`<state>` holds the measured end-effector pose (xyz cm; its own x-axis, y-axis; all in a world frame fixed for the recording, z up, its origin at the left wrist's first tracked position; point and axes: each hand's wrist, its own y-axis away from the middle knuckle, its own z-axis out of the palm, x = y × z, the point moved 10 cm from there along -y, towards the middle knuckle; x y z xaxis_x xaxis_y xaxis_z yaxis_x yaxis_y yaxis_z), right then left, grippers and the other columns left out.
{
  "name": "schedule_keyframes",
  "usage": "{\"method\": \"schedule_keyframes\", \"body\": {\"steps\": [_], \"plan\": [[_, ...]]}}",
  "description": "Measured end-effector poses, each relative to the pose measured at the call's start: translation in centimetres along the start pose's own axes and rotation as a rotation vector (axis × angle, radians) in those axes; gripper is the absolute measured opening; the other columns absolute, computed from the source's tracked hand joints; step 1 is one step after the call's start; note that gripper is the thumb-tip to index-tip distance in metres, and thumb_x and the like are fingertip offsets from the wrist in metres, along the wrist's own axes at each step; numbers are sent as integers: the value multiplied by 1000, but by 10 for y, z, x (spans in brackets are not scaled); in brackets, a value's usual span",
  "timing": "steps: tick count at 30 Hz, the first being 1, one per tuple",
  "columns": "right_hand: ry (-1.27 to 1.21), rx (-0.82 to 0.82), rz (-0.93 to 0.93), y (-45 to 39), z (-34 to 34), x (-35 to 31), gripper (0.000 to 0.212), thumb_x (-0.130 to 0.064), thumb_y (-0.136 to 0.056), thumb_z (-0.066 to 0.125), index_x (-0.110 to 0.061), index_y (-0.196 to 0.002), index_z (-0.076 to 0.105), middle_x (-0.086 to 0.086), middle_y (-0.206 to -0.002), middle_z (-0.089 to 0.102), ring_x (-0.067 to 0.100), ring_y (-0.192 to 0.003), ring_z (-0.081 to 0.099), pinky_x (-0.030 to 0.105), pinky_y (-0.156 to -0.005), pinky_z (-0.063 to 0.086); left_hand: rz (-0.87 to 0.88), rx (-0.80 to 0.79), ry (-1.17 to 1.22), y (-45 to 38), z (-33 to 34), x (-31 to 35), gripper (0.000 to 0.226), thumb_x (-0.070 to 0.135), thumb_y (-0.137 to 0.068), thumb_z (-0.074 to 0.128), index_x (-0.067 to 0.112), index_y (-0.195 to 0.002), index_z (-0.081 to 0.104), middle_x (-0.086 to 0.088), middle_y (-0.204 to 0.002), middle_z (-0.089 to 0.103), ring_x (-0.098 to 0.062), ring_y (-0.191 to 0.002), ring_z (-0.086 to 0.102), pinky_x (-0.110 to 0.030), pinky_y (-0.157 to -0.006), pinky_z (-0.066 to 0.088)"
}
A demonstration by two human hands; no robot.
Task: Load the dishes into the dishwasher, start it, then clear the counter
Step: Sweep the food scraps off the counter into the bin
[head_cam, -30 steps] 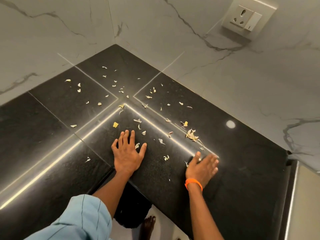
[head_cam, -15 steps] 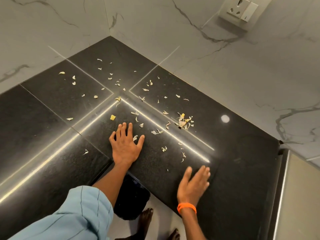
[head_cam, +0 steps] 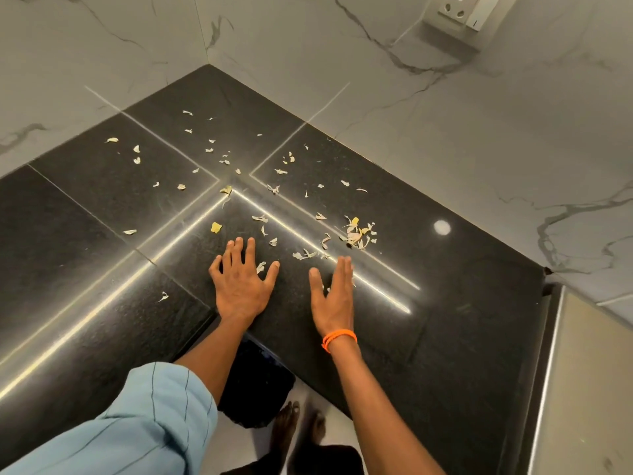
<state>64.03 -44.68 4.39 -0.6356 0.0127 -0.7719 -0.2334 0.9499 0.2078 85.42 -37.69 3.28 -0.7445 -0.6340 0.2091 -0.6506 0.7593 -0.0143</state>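
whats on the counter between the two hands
In the head view, mostly bare black counter separates the left hand and right hand; one pale peel scrap lies by the left thumb.

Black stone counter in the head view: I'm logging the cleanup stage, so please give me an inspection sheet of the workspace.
Surface: glossy black stone corner counter, with bright light streaks reflected on it.
Job's things: pale dry peel scraps scattered across the counter, thickest in a small pile ahead of the right hand; no dishes or dishwasher seen.
Clutter: one yellow scrap ahead of the left hand.
Hands: left hand flat on the counter, fingers spread; right hand open with straight fingers, an orange band on its wrist.
Cables: nothing seen.
Surroundings: white marble-look wall tiles, white wall socket, black bin below the counter edge.
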Motion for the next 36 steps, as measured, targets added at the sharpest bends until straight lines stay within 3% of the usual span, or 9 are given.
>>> {"method": "schedule_keyframes", "body": {"steps": [3,6,10,19,22,25,28,31,36], "plan": [[152,149,95,12,-30,44,77,-57,-100,37,-12,-159,13,5,-167,6,13,-153,-2,41,-126,2,-4,0,-11,-1,-1,1,78,73,-95,28,23,-154,34,-5,-160,34,-22,-151,23,-48,-118,24],[468,147,70,29,-27,66,78,-61,-100,21,-11,-158,8,5,-167,2,16,-154,-7,41,-126,-1,-20,-4,-7,-2,-3,0,77,72,-95,30,24,-155,33,-4,-161,33,-21,-152,22,-47,-119,23],[617,189,53,31,-19,59,82,-66,-98,14,-10,-158,10,6,-166,4,19,-154,-4,44,-126,3,-32,2,-18,-4,-4,1,77,72,-94,31,25,-155,34,-3,-161,33,-20,-152,23,-46,-118,23],[675,121,0,52,-4,58,79,-63,-98,17,-11,-157,14,5,-166,9,18,-154,0,43,-125,3,-11,-36,11,-3,-3,0,79,72,-94,29,23,-156,33,-4,-161,33,-21,-152,23,-47,-118,24],[661,164,109,60,1,52,79,-62,-98,17,-8,-157,15,7,-165,12,21,-154,6,45,-124,5,11,-46,79,-3,-1,-5,80,74,-93,26,24,-155,34,-5,-162,32,-21,-153,21,-47,-120,22],[614,249,267,55,5,35,81,-62,-99,14,-5,-156,15,13,-165,14,26,-154,8,50,-124,7,16,-54,313,-6,-7,-11,80,76,-93,20,28,-156,32,-2,-165,26,-18,-154,15,-47,-122,15],[578,263,363,38,21,17,83,-61,-98,19,-3,-157,11,16,-165,10,29,-154,5,53,-123,6,-95,13,460,-7,-30,-46,76,74,-95,17,32,-158,25,2,-168,10,-16,-156,0,-48,-123,7],[579,242,299,13,51,-14,83,-59,-99,31,1,-156,14,19,-164,13,32,-153,7,54,-122,7,-286,102,392,3,-54,-115,78,72,-97,18,25,-159,22,-4,-168,8,-18,-156,-2,-47,-124,4],[512,42,98,-31,105,-58,97,-75,-91,30,-9,-158,8,8,-167,2,21,-154,-8,44,-122,-10,-476,-24,310,20,-34,-183,91,73,-96,16,10,-160,4,-15,-168,4,-27,-156,-4,-52,-126,1]]}}
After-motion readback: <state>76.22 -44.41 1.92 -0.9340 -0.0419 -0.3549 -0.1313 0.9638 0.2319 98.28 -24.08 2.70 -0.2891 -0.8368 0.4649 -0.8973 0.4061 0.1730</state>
